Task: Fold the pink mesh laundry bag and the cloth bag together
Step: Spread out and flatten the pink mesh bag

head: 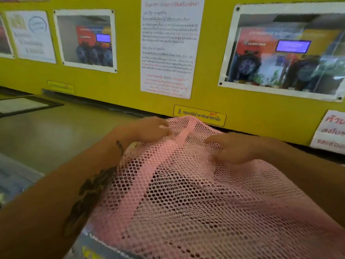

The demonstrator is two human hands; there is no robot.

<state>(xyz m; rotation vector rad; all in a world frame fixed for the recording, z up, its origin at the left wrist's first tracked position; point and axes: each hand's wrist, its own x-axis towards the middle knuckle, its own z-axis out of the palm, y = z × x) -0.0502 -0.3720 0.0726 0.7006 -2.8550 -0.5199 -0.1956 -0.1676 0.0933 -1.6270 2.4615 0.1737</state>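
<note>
The pink mesh laundry bag [196, 193] lies spread over the worktop in front of me and fills the lower middle of the view. Something dark shows through its holes; I cannot tell whether that is the cloth bag. My left hand [147, 130] pinches the far left edge of the mesh near the wall. Fingers bent, my right hand [235, 147] presses down on the mesh at the far right. A printed grey and yellow item [93, 247] peeks out under the mesh's near left corner.
A yellow wall [123, 86] with posters, a printed notice [168, 47] and small stickers rises just behind the worktop [56, 131]. A dark-framed sheet [24, 105] lies at the far left. A pale bin edge [13, 176] sits at the left.
</note>
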